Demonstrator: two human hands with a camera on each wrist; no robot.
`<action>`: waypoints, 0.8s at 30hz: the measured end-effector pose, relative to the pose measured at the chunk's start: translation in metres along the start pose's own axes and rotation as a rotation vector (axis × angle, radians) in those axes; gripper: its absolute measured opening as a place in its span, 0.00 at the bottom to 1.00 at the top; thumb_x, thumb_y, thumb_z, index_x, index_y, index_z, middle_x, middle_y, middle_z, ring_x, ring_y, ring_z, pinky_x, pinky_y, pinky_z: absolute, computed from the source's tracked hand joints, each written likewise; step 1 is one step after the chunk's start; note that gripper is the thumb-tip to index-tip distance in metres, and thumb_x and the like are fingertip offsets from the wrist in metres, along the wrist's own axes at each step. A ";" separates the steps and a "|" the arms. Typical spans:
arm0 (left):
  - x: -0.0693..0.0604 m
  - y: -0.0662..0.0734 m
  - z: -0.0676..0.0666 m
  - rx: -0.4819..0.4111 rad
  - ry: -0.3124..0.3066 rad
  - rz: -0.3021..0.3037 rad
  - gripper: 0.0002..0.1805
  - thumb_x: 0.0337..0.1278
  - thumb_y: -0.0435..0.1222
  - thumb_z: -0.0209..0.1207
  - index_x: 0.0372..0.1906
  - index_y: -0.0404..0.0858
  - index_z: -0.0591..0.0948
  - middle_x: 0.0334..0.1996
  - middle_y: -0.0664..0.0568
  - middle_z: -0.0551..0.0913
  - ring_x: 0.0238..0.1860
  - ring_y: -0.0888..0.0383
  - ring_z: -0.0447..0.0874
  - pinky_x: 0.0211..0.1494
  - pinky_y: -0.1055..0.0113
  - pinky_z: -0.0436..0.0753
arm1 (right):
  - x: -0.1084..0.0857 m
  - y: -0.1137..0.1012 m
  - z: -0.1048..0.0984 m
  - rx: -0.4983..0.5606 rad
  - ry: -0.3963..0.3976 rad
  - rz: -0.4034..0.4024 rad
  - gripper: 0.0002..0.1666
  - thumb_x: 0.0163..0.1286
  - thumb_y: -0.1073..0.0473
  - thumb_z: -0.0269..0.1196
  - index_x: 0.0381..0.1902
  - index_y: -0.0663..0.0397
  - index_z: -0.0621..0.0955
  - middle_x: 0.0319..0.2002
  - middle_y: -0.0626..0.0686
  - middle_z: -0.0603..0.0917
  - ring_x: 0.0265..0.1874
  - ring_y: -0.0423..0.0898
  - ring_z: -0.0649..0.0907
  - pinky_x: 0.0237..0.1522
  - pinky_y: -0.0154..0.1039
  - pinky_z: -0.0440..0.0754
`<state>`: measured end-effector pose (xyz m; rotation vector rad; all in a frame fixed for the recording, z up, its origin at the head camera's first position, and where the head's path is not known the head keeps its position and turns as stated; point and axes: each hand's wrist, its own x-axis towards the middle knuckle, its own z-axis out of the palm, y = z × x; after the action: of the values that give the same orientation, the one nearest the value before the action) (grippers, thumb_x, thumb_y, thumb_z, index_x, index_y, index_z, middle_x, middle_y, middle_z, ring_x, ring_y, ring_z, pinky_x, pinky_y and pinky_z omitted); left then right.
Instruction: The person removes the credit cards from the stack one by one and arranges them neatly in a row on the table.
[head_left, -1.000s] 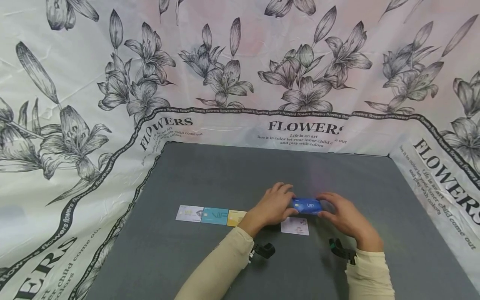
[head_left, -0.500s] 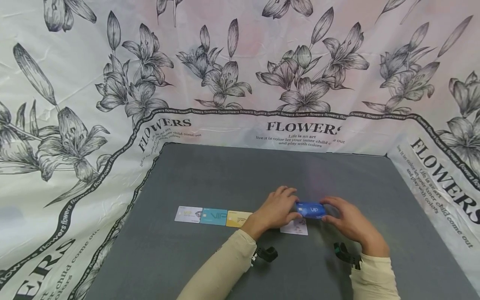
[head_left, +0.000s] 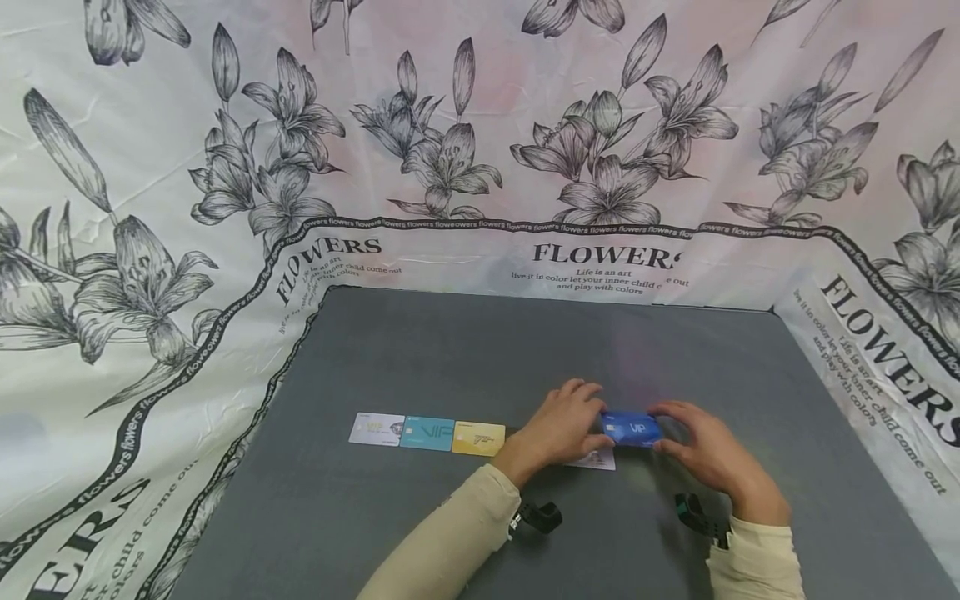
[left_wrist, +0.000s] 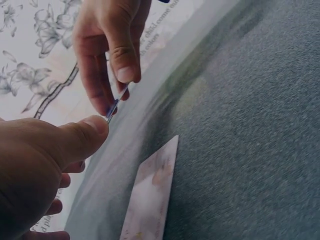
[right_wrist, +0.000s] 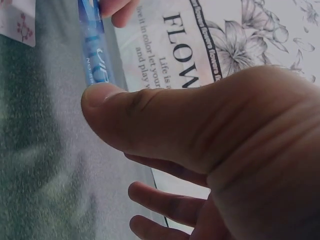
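A blue VIP card (head_left: 632, 429) is held above the grey table between both hands. My left hand (head_left: 561, 423) pinches its left end, and my right hand (head_left: 708, 446) pinches the right end. In the left wrist view the card (left_wrist: 116, 106) appears nearly edge-on, with the left thumb (left_wrist: 85, 135) at its near end. The right wrist view shows the right thumb (right_wrist: 115, 107) pressed against the card (right_wrist: 92, 40). Just below and left of the blue card, a pale card with a pinkish print (head_left: 602, 459) lies flat, partly hidden by my left hand in the head view.
Left of my left hand, a white card (head_left: 375, 428), a teal VIP card (head_left: 428, 432) and a yellow card (head_left: 478, 437) lie edge to edge in a row on the grey table (head_left: 480, 350). A flower-printed cloth (head_left: 450, 275) rises behind and beside the tabletop.
Both hands have shifted right and slightly toward the person, carrying the blue card along. More of the yellow card now shows, while the left hand covers more of the pale card.
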<state>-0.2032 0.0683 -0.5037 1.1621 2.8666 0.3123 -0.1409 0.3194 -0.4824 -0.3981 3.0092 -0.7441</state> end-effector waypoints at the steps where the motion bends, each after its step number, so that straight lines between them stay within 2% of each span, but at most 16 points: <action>1: 0.000 0.001 0.001 -0.001 0.000 0.000 0.29 0.77 0.61 0.62 0.71 0.51 0.83 0.82 0.55 0.72 0.83 0.52 0.66 0.80 0.54 0.75 | -0.001 0.000 0.000 -0.005 0.004 -0.003 0.30 0.68 0.62 0.77 0.66 0.64 0.83 0.67 0.73 0.81 0.67 0.77 0.79 0.62 0.76 0.78; 10: 0.003 0.011 0.010 0.028 0.011 0.005 0.29 0.75 0.63 0.62 0.70 0.52 0.84 0.81 0.57 0.73 0.82 0.53 0.67 0.80 0.56 0.75 | -0.009 0.005 -0.003 -0.015 0.015 0.020 0.30 0.66 0.62 0.79 0.64 0.65 0.85 0.67 0.74 0.81 0.66 0.77 0.80 0.63 0.76 0.78; 24: 0.003 0.025 0.026 0.082 -0.001 -0.006 0.30 0.73 0.66 0.62 0.69 0.54 0.85 0.79 0.60 0.75 0.81 0.55 0.69 0.78 0.56 0.77 | -0.018 0.018 0.007 -0.022 0.014 0.048 0.29 0.64 0.63 0.80 0.61 0.64 0.86 0.66 0.74 0.82 0.66 0.78 0.80 0.63 0.76 0.77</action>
<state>-0.1852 0.0927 -0.5241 1.1646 2.9068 0.1960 -0.1277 0.3362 -0.4979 -0.3216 3.0306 -0.7131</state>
